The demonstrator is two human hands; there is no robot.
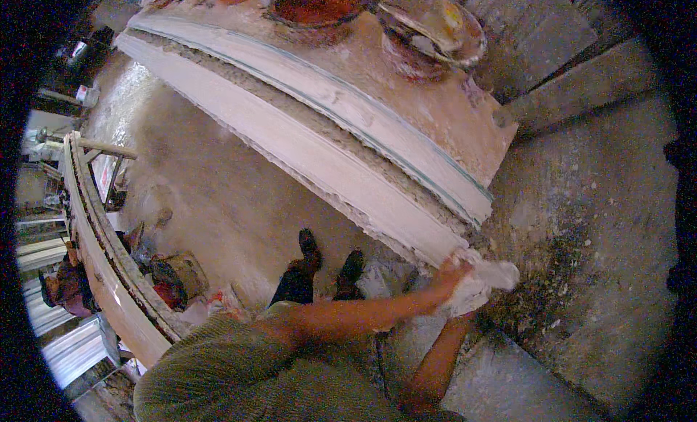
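Observation:
A long white plaster moulding lies along the edge of a dusty workbench. Both my hands meet at its near end. My left hand reaches from the left and presses against that end, gripping a white wad of cloth or plaster. My right hand comes up from below and is mostly hidden under the same wad, which it holds from beneath. A grey strip of mortar runs between the moulding's two white bands.
Bowls with red-brown powder and a crusted dish stand on the bench's far side. My black shoes rest on the dusty floor. A second curved moulding lies at left, with bags beside it. A rough grey wall is at right.

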